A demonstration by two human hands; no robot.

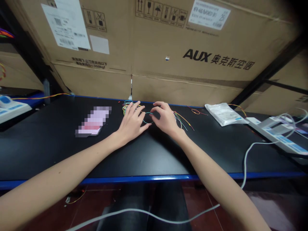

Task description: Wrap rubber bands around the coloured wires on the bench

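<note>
My left hand (pixel 132 121) lies over a coiled bundle of thin coloured wires (pixel 127 106), its fingers spread and its thumb reaching right. Between both hands a teal wire (pixel 145 121) curves in a small loop, close to my left thumb. My right hand (pixel 166 118) is bent, with thumb and fingers curled round toward the teal wire at the loop's right side; the exact contact is partly hidden. Loose wire ends (pixel 185 120) in yellow, red and green stick out beyond my right hand onto the black table (pixel 154 154).
A phone (pixel 94 121) with a blurred screen lies left. A white plastic packet (pixel 223 114) and a power strip (pixel 276 134) with a grey cable (pixel 245 160) are right. A large cardboard box (pixel 154 41) stands behind. Another thin wire (pixel 196 111) lies near the back edge.
</note>
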